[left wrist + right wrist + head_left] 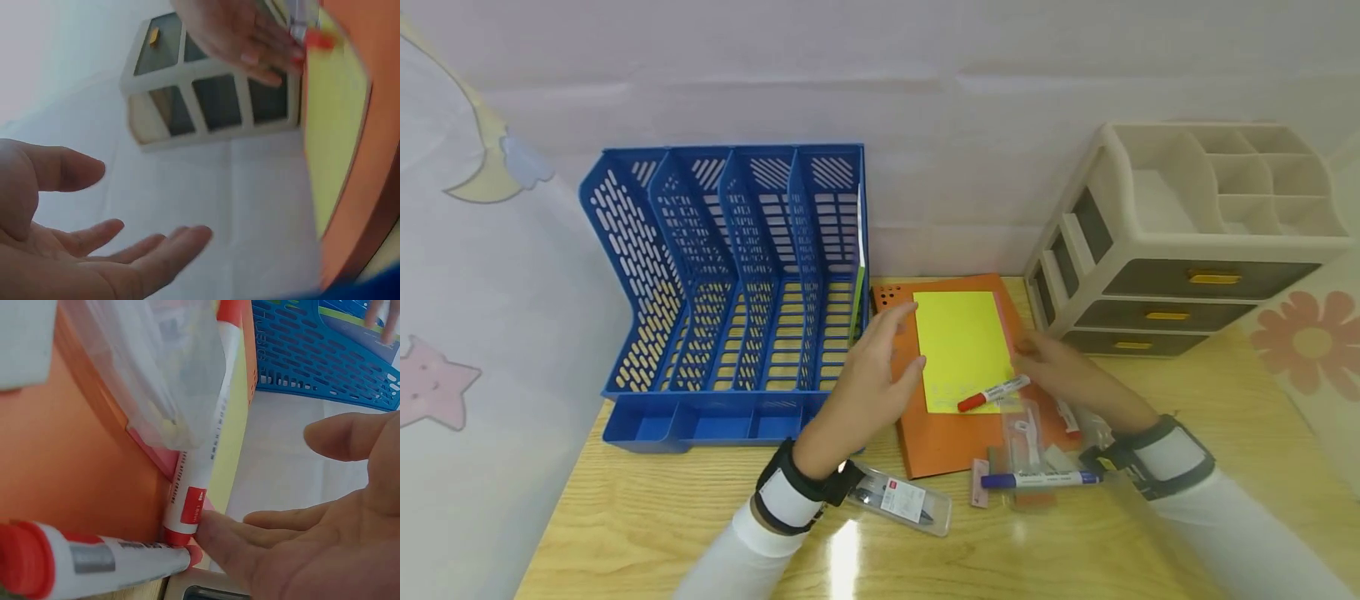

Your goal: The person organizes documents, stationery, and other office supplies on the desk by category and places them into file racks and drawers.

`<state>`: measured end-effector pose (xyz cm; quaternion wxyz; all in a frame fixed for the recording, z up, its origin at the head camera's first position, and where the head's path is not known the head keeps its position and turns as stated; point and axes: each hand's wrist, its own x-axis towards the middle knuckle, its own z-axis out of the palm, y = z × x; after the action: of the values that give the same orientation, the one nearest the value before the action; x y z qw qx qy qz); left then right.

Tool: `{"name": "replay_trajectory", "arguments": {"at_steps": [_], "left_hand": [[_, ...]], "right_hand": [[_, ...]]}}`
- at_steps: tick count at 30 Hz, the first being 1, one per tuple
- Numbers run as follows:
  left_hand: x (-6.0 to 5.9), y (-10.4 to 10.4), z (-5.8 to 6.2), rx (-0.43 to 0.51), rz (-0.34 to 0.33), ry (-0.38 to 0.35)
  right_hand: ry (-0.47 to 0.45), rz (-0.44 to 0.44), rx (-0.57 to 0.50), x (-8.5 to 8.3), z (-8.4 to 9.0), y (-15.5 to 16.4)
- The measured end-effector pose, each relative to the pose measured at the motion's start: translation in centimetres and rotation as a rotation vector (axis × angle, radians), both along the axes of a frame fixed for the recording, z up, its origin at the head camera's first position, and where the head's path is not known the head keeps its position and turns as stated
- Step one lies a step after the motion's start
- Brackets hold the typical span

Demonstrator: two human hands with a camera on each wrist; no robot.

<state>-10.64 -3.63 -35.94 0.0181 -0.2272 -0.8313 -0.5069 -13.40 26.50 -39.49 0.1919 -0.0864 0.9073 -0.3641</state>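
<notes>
Head view: left hand [880, 367] hovers with fingers spread, holding nothing, above the orange rectangular folder [955, 442]; right hand [1060, 367] reaches, fingers extended, toward the red-capped white marker [994, 393] lying on the yellow paper sheet [962, 342]. Right wrist view: fingertips [209, 528] touch the marker's end without grasping it. Advisable: pinch the barrel mid-length.

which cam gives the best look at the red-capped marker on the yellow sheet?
Head view: the whole red-capped marker lies across the yellow sheet, beside the right hand. Right wrist shows its barrel close up, fingertips touching its end. Left wrist catches only a blurred red cap.
</notes>
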Motion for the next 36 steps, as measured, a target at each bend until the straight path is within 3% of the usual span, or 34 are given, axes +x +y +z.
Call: {"name": "replay_trajectory", "arguments": {"at_steps": [3, 5, 10, 16, 25, 36], "left_hand": [[-0.1, 0.8, -1.5, 0.029, -0.017, -0.182], [-0.3, 1.2, -2.4, 0.053, -0.026, -0.252], [-0.9, 2.1, -4.4, 0.074, -0.044, -0.338], [-1.4, 2.8, -5.8, 0.062, -0.027, -0.445], [-1.6, 3.6, -6.3, 0.09, -0.037, -0.497], [-1.5, 3.5, -6.8, 0.133, -0.009, -0.489]], "right_hand": [[-0.011, 0.007, 0.036, -0.1, -0.4, 0.1], [-0.019, 0.007, 0.044, -0.1, -0.6, 0.2], [-0.026, -0.012, 0.052, -0.5, -1.2, 0.3], [-0.03, -0.051, 0.06, -0.9, -1.5, 0.3], [-0.157, -0.137, -0.08, -1.1, -1.3, 0.3], [-0.108, -0.18, -0.01, -0.9, -1.6, -0.4]]}}
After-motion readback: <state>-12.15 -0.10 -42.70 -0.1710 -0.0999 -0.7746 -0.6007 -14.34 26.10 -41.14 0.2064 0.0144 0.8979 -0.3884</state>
